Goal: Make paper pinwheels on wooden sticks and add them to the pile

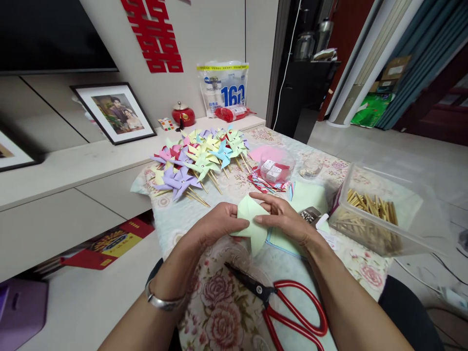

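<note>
Gripping a pale green folded paper [252, 222], left hand [215, 225] and right hand [285, 219] both pinching it, red scissors [288, 307] nearby

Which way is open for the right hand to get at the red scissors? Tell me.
Probably yes: the red scissors lie bare on the tablecloth just below the right hand, nothing between, but that hand holds the green paper.

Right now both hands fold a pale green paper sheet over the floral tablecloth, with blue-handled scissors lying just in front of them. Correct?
Not quite. In the head view the scissors have red handles, not blue. The rest holds: left hand and right hand fold the pale green paper over the floral tablecloth.
</note>
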A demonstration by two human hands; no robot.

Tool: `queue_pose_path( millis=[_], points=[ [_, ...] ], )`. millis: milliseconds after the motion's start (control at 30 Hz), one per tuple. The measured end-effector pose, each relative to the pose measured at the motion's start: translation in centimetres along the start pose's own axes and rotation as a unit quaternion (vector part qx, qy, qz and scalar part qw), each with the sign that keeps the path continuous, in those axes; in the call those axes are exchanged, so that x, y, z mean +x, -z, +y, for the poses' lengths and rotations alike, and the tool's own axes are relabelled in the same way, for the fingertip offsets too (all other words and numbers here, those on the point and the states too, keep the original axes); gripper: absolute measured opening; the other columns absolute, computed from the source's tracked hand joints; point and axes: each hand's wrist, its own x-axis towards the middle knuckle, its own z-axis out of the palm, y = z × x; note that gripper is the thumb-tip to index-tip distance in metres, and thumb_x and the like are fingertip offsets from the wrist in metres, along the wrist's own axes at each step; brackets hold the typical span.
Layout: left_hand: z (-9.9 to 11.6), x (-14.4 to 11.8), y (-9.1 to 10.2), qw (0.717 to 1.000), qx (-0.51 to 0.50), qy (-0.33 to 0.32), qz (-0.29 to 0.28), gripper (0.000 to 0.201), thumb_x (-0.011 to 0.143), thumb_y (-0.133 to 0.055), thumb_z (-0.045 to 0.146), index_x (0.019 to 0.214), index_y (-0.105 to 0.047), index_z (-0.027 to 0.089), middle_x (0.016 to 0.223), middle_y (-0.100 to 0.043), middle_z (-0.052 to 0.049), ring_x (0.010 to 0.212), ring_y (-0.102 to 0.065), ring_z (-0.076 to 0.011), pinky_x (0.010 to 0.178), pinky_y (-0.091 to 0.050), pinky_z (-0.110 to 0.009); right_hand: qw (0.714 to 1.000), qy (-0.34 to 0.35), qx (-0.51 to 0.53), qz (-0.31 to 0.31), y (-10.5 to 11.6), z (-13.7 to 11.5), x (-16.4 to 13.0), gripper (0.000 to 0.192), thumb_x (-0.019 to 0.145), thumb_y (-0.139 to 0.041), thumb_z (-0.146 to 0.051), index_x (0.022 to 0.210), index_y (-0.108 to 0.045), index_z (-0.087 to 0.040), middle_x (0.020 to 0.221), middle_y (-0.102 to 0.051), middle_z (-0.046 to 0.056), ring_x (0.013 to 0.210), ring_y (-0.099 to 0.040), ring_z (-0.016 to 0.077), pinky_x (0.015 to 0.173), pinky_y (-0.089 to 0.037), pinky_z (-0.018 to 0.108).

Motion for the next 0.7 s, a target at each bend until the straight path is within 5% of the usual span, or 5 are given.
queue_pose_path(
  millis=[167, 433, 700],
  points=[
    [0.6, 0.3, -0.3, 0.999, 0.031, 0.011, -0.018, 0.008, 0.056, -0.071, 0.024, 0.056, -0.069, 0.016, 0.063, -0.071, -0.007, 0.049, -0.058, -0.016, 0.047, -0.044, -0.025, 0.997, 0.03, -0.066, 0.006, 0.0, 0.5, 0.4, 0.072, 0.066, -0.077, -0.02, 0.135, -0.055, -0.018, 0.112, -0.07, 0.006, 0.107, -0.062, 0.0246, 0.086, -0.048, 0.032],
    [0.2, 1.3, -0.1, 0.998, 0.053, 0.028, -0.021, 0.005, 0.055, -0.072, 0.02, 0.057, -0.07, 0.015, 0.06, -0.07, -0.007, 0.045, -0.055, -0.0144, 0.044, -0.04, -0.023, 0.992, 0.05, -0.118, 0.013, 0.1, 1.1, 0.8, 0.073, 0.065, -0.069, -0.012, 0.136, -0.054, -0.019, 0.12, -0.067, 0.006, 0.1, -0.062, 0.0223, 0.084, -0.048, 0.031],
    [-0.3, 0.3, 1.1, 0.995, -0.093, -0.023, -0.002, 0.041, 0.073, -0.076, 0.051, 0.084, -0.075, 0.011, 0.078, -0.072, -0.01, 0.066, -0.065, -0.0162, 0.059, -0.05, -0.023, 0.994, 0.086, -0.039, 0.053, 0.1, 1.3, 1.0, 0.07, 0.068, -0.068, -0.014, 0.136, -0.054, -0.02, 0.107, -0.069, 0.003, 0.094, -0.062, 0.0208, 0.08, -0.048, 0.029]
  ],
)
